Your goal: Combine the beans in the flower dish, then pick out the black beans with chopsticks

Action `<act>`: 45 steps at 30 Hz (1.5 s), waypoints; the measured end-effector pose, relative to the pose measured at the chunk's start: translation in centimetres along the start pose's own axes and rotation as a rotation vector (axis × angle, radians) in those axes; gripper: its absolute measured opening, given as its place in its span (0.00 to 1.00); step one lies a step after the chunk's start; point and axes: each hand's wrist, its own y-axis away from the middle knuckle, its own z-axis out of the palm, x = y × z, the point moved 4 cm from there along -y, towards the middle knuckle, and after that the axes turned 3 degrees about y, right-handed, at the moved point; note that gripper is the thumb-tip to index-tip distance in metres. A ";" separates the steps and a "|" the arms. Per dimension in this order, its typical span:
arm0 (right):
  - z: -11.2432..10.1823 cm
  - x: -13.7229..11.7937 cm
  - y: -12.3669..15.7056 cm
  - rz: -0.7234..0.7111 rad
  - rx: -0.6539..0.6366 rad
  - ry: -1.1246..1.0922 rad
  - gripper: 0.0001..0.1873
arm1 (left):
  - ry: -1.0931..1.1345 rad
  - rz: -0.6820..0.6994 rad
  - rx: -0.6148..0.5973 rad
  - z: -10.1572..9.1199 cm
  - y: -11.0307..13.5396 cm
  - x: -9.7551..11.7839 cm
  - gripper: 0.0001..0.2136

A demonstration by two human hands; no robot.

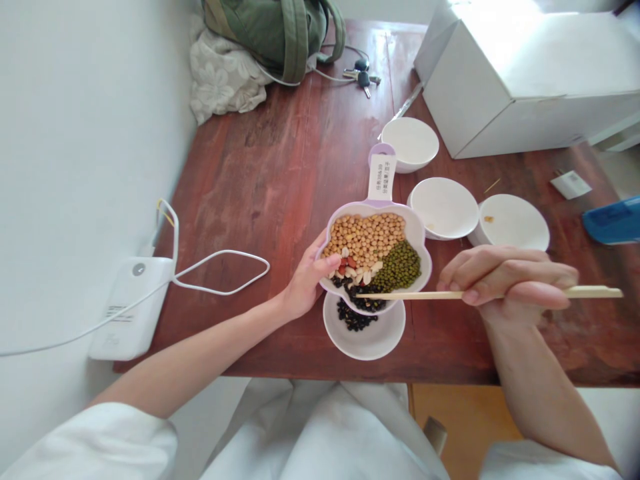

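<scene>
My left hand (309,277) grips the left rim of a purple-edged, flower-shaped dish (427,257) with a labelled handle (382,177). In it lie yellow soybeans (367,230), green mung beans (400,267), pale and reddish peanuts (363,272) and black beans (373,303). Directly beneath its near edge is a white bowl (367,345) with more black beans in it. My right hand (510,277) is closed around wooden chopsticks (435,295); their tips reach the black beans in the dish. Whether the sticks are apart is hard to see.
Three white bowls (410,143) stand beyond the dish, to the right; one contains a small brown bit. A large white box (500,87), charger (571,185) and blue object (613,220) are at right. Keys (363,77) and a green bag (270,33) lie farther back; a cabled white device (133,307) is left.
</scene>
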 end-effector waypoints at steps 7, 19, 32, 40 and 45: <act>-0.1 0.3 0.0 0.014 0.018 -0.016 0.29 | 0.000 -0.004 0.000 0.0 0.0 0.0 0.33; 0.0 -0.1 -0.2 -0.005 0.105 0.042 0.27 | 0.009 -0.026 0.026 0.3 0.1 0.1 0.35; 0.2 -0.3 -0.6 -0.005 0.015 0.000 0.26 | 0.007 -0.005 0.031 0.2 0.0 0.0 0.33; -0.6 0.6 -0.2 0.029 0.042 -0.006 0.32 | 0.016 0.002 0.045 0.1 -0.1 -0.2 0.32; -1.2 1.3 0.3 0.063 0.094 -0.029 0.32 | 0.025 0.004 0.040 0.4 -0.2 -0.1 0.33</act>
